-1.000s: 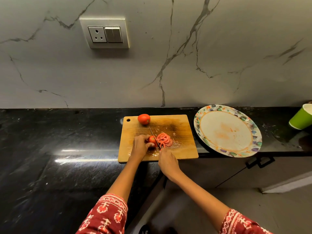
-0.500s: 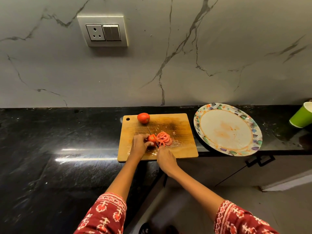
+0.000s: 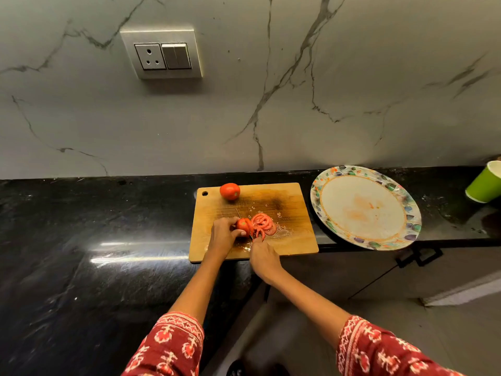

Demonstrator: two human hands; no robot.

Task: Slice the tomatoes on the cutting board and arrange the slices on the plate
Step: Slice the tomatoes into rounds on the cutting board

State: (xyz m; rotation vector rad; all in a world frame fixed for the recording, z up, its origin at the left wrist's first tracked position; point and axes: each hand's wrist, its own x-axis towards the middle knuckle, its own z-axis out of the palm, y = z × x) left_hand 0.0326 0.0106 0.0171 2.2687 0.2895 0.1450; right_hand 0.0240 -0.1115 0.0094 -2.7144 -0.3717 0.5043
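Step in hand: slicing, first tomato partly done. Left hand curls round the red tomato remnant mid-way along the rectangular wooden cutting board. Right hand, at the board's near edge, grips the thin-bladed knife. Cut red slices lie just right of the blade. Whole red tomato waits at far edge. Round floral-rimmed plate, right, holds no slices. Next, probably: another thin cut, fingers kept clear.

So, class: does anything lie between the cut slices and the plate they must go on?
Nothing visible does. The slices lie mid-board; to their right are only bare board, a strip of counter and the plate. The green cup stands beyond the plate.
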